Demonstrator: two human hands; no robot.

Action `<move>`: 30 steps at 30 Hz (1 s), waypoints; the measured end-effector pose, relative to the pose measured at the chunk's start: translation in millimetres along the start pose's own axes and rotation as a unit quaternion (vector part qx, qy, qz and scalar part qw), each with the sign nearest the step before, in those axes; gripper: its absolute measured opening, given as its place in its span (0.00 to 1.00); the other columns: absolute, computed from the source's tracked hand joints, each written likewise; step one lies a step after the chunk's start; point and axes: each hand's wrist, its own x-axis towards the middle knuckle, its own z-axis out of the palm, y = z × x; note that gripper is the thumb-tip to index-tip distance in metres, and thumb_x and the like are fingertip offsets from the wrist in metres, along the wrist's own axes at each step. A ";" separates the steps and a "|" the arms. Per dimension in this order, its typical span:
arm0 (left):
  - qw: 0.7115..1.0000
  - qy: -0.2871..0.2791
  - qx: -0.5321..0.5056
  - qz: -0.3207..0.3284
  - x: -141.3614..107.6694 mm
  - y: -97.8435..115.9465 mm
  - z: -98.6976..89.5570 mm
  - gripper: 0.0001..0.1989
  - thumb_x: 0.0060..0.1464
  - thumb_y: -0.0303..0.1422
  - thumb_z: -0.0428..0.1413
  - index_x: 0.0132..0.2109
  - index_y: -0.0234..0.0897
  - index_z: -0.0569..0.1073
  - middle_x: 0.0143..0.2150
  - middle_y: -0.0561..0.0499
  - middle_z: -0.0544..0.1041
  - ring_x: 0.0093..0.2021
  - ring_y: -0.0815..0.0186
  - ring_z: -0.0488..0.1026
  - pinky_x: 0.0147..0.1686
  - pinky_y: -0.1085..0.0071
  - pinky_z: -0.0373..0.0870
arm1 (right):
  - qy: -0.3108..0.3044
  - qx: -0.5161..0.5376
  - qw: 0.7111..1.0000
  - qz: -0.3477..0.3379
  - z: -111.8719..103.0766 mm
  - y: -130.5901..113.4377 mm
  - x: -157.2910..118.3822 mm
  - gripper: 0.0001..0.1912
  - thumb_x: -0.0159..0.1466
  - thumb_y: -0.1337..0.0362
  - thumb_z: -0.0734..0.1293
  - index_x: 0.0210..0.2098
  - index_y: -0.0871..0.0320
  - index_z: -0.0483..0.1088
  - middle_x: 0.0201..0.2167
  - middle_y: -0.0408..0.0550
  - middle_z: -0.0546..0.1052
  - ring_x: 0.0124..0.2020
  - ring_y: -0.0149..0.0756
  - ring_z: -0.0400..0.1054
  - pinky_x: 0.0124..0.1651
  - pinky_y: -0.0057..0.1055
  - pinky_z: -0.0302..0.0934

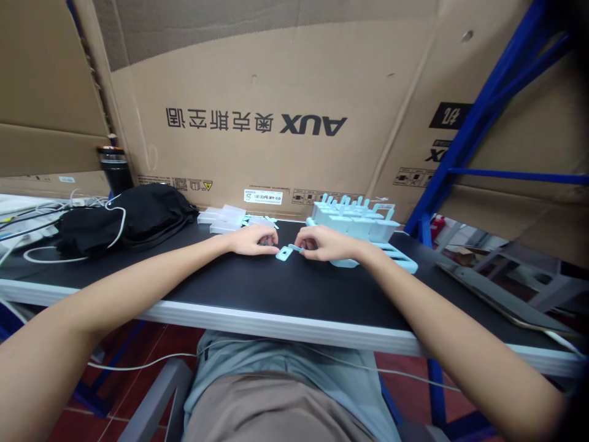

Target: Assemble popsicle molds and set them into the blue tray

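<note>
Occupying the middle of the head view, the plate [284, 253] is light blue, flat and oblong, with rounded corners and a small dark slot. It lies at a slant over the black table [276, 288], between the two hands. The left hand [255, 240] has its thumb tip against the left edge of the plate; its other fingers are curled, and whether they close on anything cannot be told. The right hand [319, 243] is clamped on the strip [296, 248], a thin light-blue piece whose free end points toward the plate. Whether strip and plate touch cannot be told.

Behind the right hand stands the mold [354, 226], a light-blue block with upright tabs along its top. A light-blue frame [401, 259] extends beside it. Beyond the left hand are translucent boxes [225, 217] and small light-blue parts [262, 220].
</note>
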 end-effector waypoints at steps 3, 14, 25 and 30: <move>0.989 0.080 0.119 -0.041 -0.7 -8.1 -2.1 0.15 0.62 0.43 0.48 0.44 0.37 0.71 0.41 0.47 0.75 0.44 0.60 0.69 0.46 0.63 0.66 | 0.022 -0.015 1.000 -0.014 1.5 0.6 1.4 0.08 0.56 0.69 0.63 0.35 0.60 0.72 0.33 0.47 0.72 0.31 0.31 0.64 0.35 0.28 0.59; 0.954 0.055 0.236 -0.174 -6.2 -28.7 -1.1 0.14 0.58 0.37 0.49 0.48 0.36 0.70 0.49 0.43 0.74 0.53 0.55 0.68 0.54 0.59 0.63 | -0.009 -0.021 0.999 -0.027 13.2 12.5 6.0 0.18 0.53 0.79 0.57 0.35 0.58 0.73 0.38 0.49 0.74 0.37 0.35 0.66 0.41 0.31 0.59; 0.951 0.043 0.246 -0.185 -6.4 -29.2 -0.3 0.18 0.59 0.41 0.50 0.53 0.41 0.67 0.46 0.44 0.74 0.49 0.53 0.71 0.52 0.57 0.65 | 0.006 -0.022 1.000 0.008 12.9 5.0 5.8 0.12 0.64 0.64 0.58 0.38 0.58 0.72 0.40 0.52 0.74 0.40 0.39 0.67 0.45 0.35 0.59; 0.957 0.075 0.217 -0.176 -7.9 -28.5 -1.9 0.17 0.57 0.41 0.52 0.51 0.39 0.65 0.49 0.43 0.71 0.45 0.56 0.72 0.45 0.61 0.68 | 0.003 -0.026 0.999 0.019 14.1 1.4 4.7 0.17 0.67 0.55 0.58 0.44 0.59 0.72 0.44 0.54 0.74 0.45 0.42 0.66 0.49 0.38 0.59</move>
